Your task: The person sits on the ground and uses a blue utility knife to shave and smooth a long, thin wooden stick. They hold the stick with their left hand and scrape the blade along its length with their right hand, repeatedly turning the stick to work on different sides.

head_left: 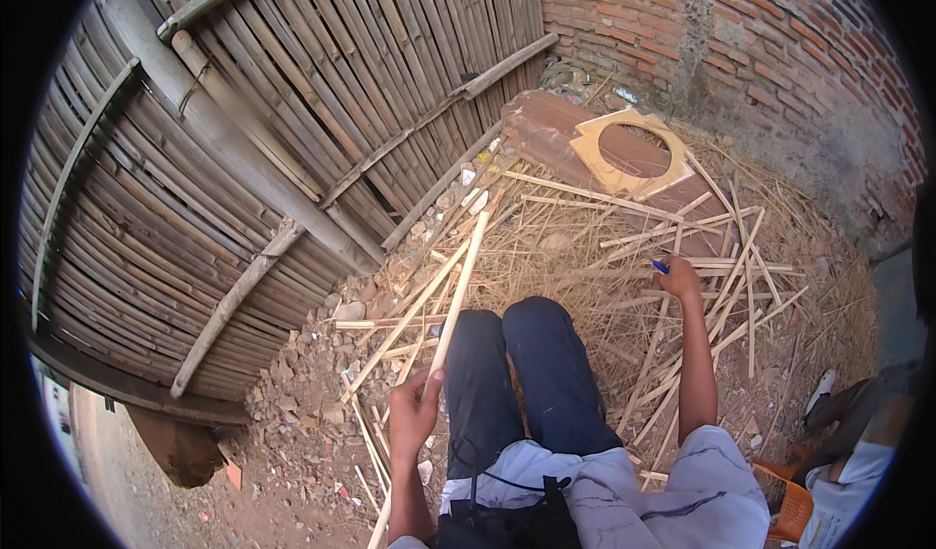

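Note:
My left hand (415, 411) is closed around a long pale wooden strip (462, 291), which slants up and away from me beside my left knee. My right hand (681, 278) is closed on a small blue object (661, 267); its slim tip sticks out past my fingers, and I cannot tell its exact kind. Under and around the right hand, loose pale strips (751, 286) lie crossed over one another. More strips (405, 330) rest on the ground at the left of my legs.
A jagged-edged board with a round hole (583, 149) leans on a brown panel (541, 128) ahead. A bamboo wall (390, 52) rises at the left, a brick wall (624, 13) at the back right. Rubble (292, 383) and straw cover the ground. Another person and an orange chair (795, 505) are at the lower right.

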A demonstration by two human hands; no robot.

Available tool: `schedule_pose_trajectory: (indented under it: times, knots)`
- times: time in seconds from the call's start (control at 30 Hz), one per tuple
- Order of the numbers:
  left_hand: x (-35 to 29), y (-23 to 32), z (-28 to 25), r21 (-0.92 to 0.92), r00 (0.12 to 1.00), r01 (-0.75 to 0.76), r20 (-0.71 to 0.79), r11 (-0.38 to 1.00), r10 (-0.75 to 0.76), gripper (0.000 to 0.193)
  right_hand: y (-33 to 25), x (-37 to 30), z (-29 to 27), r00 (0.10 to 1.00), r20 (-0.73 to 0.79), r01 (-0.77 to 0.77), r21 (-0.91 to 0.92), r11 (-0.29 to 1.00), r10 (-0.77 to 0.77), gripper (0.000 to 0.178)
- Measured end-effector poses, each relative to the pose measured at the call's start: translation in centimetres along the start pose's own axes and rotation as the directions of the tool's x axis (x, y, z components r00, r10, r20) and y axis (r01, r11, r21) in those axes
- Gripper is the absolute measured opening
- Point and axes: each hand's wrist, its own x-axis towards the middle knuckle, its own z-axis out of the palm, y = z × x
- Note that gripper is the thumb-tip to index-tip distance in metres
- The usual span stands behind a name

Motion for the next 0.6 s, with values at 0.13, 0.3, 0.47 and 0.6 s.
schedule_pose_trajectory:
  times: [0.13, 0.3, 0.47, 0.6]
  knots:
    - [-0.1, 2.6, -0.5, -0.29, 0.955, 0.213, 0.263, 0.933, -0.136, 0.038, 0.7, -4.6, 1.9, 0.989, -0.147, 0.066, 0.309, 0.949, -0.021, 0.042]
    - [0.3, 6.1, 1.0, -0.326, 0.894, 0.225, 0.444, 0.918, -0.061, 0.056, -5.0, -9.4, 1.8, 0.977, -0.212, 0.16, 0.745, 0.647, 0.003, 0.033]
    - [0.6, 10.2, 2.7, -0.298, 0.822, 0.188, 0.569, 0.936, 0.016, 0.066, -14.7, -14.5, -3.4, 0.981, -0.141, 0.175, 0.941, 0.291, -0.135, 0.045]
    - [0.9, 10.5, 3.4, -0.33, 0.73, 0.229, 0.68, 0.916, 0.062, 0.069, -20.6, -17.3, -7.2, 0.944, -0.112, 0.141, 0.987, 0.075, -0.309, 0.049]
